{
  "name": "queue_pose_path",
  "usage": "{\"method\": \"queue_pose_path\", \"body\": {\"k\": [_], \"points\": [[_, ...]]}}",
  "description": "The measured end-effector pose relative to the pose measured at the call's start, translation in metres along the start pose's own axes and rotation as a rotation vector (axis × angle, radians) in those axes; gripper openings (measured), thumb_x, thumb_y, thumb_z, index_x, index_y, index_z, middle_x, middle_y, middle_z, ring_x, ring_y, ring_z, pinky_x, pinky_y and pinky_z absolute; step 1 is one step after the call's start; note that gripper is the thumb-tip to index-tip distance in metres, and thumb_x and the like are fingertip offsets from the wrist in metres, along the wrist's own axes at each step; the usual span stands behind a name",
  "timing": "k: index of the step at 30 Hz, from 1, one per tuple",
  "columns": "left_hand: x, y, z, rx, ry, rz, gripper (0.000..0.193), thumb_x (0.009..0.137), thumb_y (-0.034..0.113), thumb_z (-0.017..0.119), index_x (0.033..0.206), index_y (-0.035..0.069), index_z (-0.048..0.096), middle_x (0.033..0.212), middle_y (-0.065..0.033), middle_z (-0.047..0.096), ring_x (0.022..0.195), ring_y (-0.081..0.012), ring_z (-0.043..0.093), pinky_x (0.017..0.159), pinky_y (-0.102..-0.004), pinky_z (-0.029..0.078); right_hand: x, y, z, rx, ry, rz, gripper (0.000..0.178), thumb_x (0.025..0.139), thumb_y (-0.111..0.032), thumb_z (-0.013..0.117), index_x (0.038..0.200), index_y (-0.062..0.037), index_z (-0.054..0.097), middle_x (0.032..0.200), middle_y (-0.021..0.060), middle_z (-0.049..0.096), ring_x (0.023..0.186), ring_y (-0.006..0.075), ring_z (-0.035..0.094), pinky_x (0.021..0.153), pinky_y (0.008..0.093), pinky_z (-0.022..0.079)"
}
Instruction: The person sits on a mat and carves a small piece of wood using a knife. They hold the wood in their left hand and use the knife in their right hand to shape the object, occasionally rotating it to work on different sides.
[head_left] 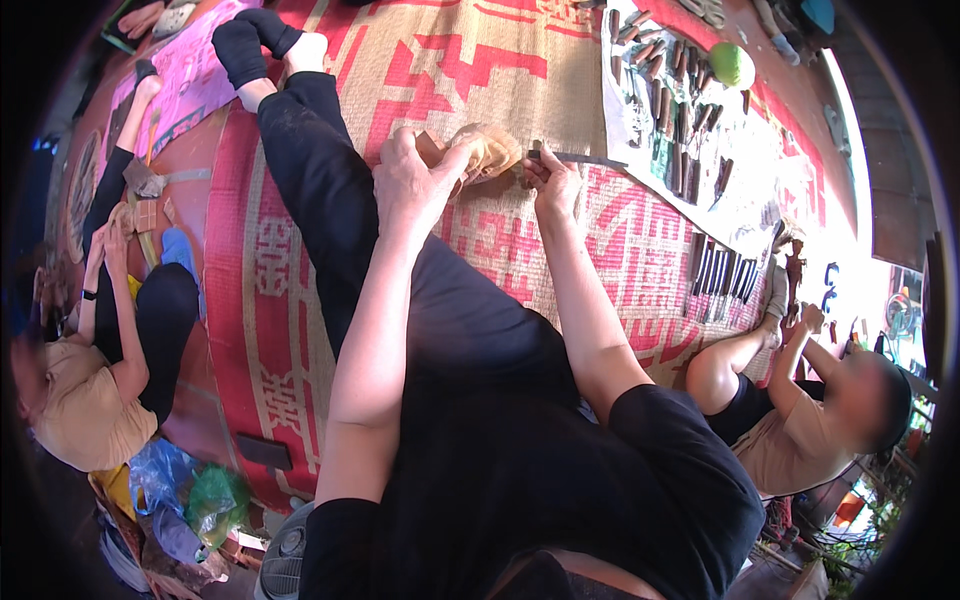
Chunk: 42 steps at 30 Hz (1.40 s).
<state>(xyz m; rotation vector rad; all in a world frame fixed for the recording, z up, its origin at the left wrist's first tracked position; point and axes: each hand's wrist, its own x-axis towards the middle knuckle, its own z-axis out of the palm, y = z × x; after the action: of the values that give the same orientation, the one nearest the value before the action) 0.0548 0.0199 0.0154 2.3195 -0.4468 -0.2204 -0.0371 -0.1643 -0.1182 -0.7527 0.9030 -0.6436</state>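
Note:
My left hand point(412, 182) is closed round a light brown carved wooden piece point(490, 150) with a rounded, uneven surface, held above the mat. A squarer, browner part of it shows by my fingers. To the right, my right hand point(556, 182) grips a thin, dark, flat tool point(598, 159) between thumb and fingers. The tool points away to the right, and its exact kind is not clear. Its near end sits close to the wooden piece; whether they touch I cannot tell.
A red and straw-coloured woven mat point(500, 90) lies under me. Many wooden-handled carving tools point(690, 110) rest on a white sheet point(625, 125) beside a green round object point(731, 65). More tools point(722, 272) lie nearer. Co-workers sit left point(100, 400) and right point(800, 430).

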Motion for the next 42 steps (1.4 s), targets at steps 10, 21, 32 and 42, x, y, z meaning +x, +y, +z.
{"method": "queue_pose_path", "body": {"k": [10, 21, 32, 42], "points": [[0.000, 0.005, 0.000, 0.014, 0.000, -0.021, 0.071, 0.075, 0.053, 0.069, 0.113, -0.003, 0.050, 0.108, -0.0259, 0.057, 0.093, -0.0450, 0.059, 0.085, -0.0489, 0.047, -0.011, 0.013, 0.008, -0.017, -0.126, -0.021, 0.014, 0.085, -0.011, 0.069, 0.087, -0.0026, 0.058, 0.085, 0.0080, 0.063, 0.071, 0.0162, 0.063, 0.067, 0.0290, 0.054], [0.001, 0.006, -0.002, 0.009, -0.008, -0.054, 0.062, 0.075, 0.049, 0.068, 0.107, -0.002, 0.053, 0.107, -0.0226, 0.058, 0.097, -0.0381, 0.060, 0.085, -0.0442, 0.047, -0.014, 0.009, 0.016, -0.076, -0.119, -0.080, 0.016, 0.085, -0.010, 0.068, 0.092, -0.0015, 0.056, 0.085, 0.0084, 0.065, 0.074, 0.0182, 0.065, 0.072, 0.0321, 0.057], [0.000, 0.002, 0.001, 0.064, 0.061, -0.034, 0.059, 0.076, 0.049, 0.066, 0.104, -0.002, 0.054, 0.105, -0.0206, 0.060, 0.097, -0.0359, 0.061, 0.085, -0.0427, 0.047, -0.018, -0.001, 0.011, -0.005, -0.109, -0.027, 0.017, 0.088, -0.011, 0.065, 0.097, -0.0026, 0.054, 0.090, 0.0103, 0.066, 0.080, 0.0197, 0.066, 0.072, 0.0335, 0.056], [0.000, 0.006, -0.002, 0.054, 0.009, -0.040, 0.060, 0.077, 0.049, 0.065, 0.108, -0.001, 0.053, 0.104, -0.0212, 0.060, 0.098, -0.0358, 0.061, 0.086, -0.0426, 0.047, 0.011, 0.015, -0.012, 0.147, 0.012, 0.110, 0.023, 0.089, -0.012, 0.064, 0.101, -0.0030, 0.047, 0.084, 0.0095, 0.062, 0.084, 0.0227, 0.067, 0.070, 0.0335, 0.058]]}}
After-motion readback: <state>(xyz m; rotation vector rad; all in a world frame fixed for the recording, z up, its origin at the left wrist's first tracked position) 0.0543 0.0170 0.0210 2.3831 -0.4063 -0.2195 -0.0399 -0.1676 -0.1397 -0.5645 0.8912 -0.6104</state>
